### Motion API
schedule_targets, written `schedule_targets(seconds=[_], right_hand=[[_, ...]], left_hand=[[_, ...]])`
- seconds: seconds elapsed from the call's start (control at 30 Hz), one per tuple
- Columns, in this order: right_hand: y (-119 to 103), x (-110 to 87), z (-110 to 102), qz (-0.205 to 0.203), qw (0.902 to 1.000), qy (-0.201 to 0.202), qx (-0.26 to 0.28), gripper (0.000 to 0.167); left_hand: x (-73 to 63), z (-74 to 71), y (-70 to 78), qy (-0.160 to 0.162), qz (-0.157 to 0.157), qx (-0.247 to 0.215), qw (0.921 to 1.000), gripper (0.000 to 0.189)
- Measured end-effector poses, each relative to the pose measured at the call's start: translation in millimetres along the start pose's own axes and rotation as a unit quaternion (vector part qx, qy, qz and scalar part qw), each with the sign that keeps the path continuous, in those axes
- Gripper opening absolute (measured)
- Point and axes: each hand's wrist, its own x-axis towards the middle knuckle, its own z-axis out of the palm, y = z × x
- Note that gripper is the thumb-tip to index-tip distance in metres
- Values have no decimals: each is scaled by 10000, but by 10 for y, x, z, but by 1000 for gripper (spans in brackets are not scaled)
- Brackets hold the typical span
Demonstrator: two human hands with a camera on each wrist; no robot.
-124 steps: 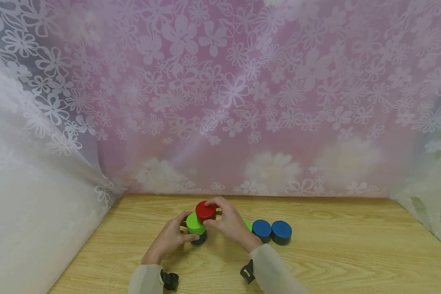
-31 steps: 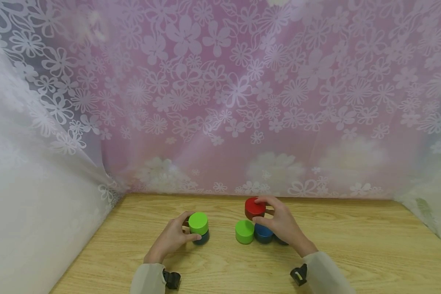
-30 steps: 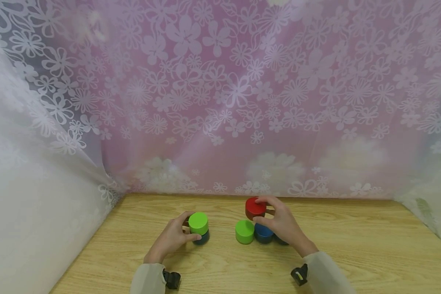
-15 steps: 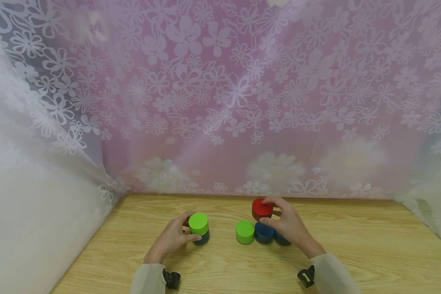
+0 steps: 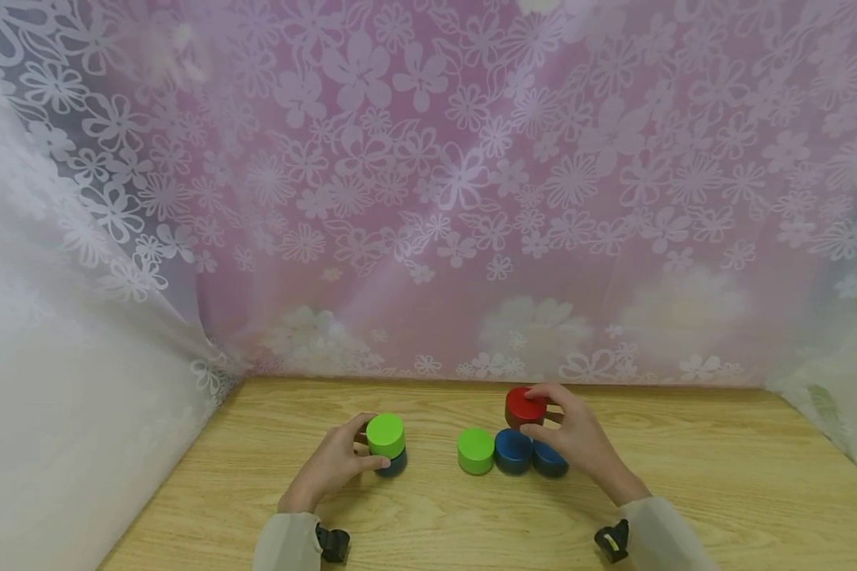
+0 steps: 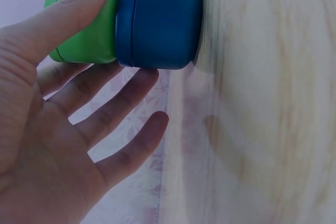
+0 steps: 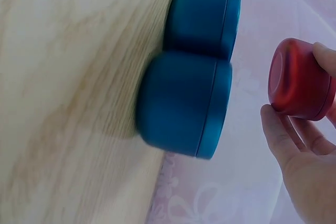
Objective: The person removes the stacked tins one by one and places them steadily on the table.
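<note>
My right hand point(image 5: 584, 436) grips a small round red tin point(image 5: 524, 408) between thumb and fingers. The red tin is raised above and behind two blue tins point(image 5: 513, 452), apart from them in the right wrist view. On the left, a lime green tin point(image 5: 386, 434) sits on top of a dark blue tin point(image 6: 163, 22) that stands on the table. My left hand point(image 5: 333, 460) holds the green tin, thumb on its near side and fingers behind; one fingertip lies by the blue tin's side. The right-hand blue tin point(image 7: 181, 103) is partly hidden by my right hand in the head view.
Another green tin point(image 5: 475, 451) stands at the left end of the row, beside the blue tins. They all rest on a wooden table point(image 5: 428, 523). A pink flowered curtain point(image 5: 428, 198) hangs behind, and pale sheeting point(image 5: 57, 381) closes the left side.
My right hand has carried the red tin rightward, from beside the left stack to above the blue tins, still moving slowly right. My left hand stays at the stack.
</note>
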Motion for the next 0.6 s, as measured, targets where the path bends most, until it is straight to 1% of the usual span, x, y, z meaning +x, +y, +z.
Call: schedule_targets(seconds=[0.33,0.6], right_hand=[[36,-43,-92,141,9997,79,-162,44],[68,-77,-154,92,9994,78,-312,43]], left_hand=[[-1,2,0,33,6,19,10000,63],[-6,1,2,21,-43,43,10000,64]])
